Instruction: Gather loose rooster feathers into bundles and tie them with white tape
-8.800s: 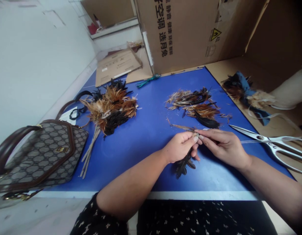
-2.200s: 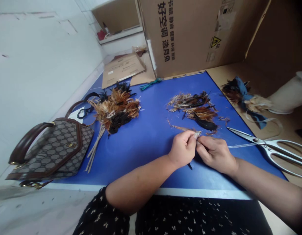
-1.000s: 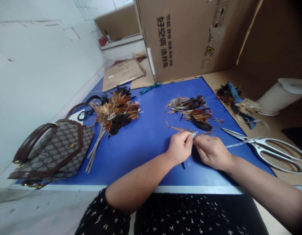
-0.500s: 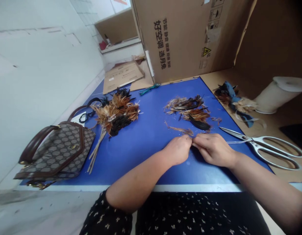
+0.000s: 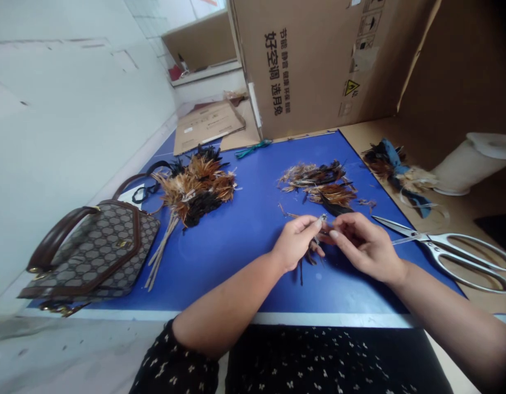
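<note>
My left hand is closed on a small feather bundle, its quill ends showing above the thumb and dark tips hanging below the fingers. Close beside it, my right hand pinches a thin clear plastic strip that runs out to the right, by the scissors. The exact contact between the fingertips is partly hidden. Just beyond both hands lie loose brown and black feathers in small piles on the blue table mat.
Large silver scissors lie open at the right. Behind them are a white spool and a blue-tied feather bunch. Feather dusters and a patterned handbag are on the left. A tall cardboard box stands behind.
My hands have turned and opened slightly apart from their tight fists. The feather bundle now shows, tilted with its tips downward below my left hand. The view has shifted slightly.
</note>
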Demonstrator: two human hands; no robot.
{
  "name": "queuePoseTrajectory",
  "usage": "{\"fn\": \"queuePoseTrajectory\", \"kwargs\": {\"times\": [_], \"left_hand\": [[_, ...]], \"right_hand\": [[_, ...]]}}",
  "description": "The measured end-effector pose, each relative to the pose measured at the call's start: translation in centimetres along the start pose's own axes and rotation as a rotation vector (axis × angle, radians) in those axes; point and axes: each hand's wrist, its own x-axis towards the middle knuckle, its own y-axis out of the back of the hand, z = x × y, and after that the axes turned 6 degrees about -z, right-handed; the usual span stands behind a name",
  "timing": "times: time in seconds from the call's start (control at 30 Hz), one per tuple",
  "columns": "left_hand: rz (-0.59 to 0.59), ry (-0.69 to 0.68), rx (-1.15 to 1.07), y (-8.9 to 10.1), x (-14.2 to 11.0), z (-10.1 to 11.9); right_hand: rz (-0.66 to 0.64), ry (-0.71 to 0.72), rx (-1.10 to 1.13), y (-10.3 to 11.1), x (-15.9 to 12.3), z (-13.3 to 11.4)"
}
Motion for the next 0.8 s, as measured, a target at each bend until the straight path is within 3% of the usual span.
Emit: {"fn": "queuePoseTrajectory", "kwargs": {"times": [0.13,0.33,0.63,0.8], "left_hand": [[0.081,0.022,-0.074,0.1,0.2,-0.3],[0.117,-0.030,-0.082,0.0,0.4,-1.1],[0.165,-0.012,-0.066,-0.1,0.4,-1.2],[0.073,-0.014,-0.024,-0.3,0.2,-1.0]], "right_hand": [[-0.170,0.139,-0.222,0.2,0.4,-0.1],[-0.204,0.094,-0.420,-1.3,0.0,1.1],[-0.228,0.107,-0.068,-0.3,0.7,-0.4],[-0.219,-0.041,0.115,0.3,1.0,-1.3]]}}
